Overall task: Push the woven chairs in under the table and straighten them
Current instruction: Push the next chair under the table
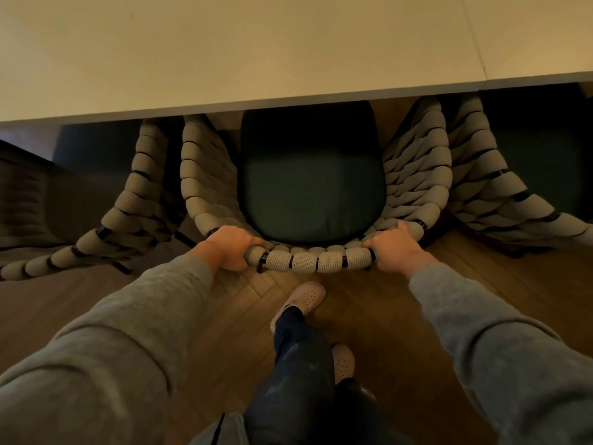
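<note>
**A:** so where was the middle chair [316, 260] at that point?

**B:** Front of its dark cushion [313, 187] sat just under the table's [224, 59] near edge, back sticking out over the floor. Left hand [229, 247] and right hand [396, 248] both had fingers curled round the top rail, one near each end.

**A:** anything likely to go wrong?

**B:** I'd guess so. The left chair [128, 203] and right chair [481, 175] crowded in really close, the left one angled. An uneven shove could've knocked the woven sides together or jammed them against the table edge.
</note>
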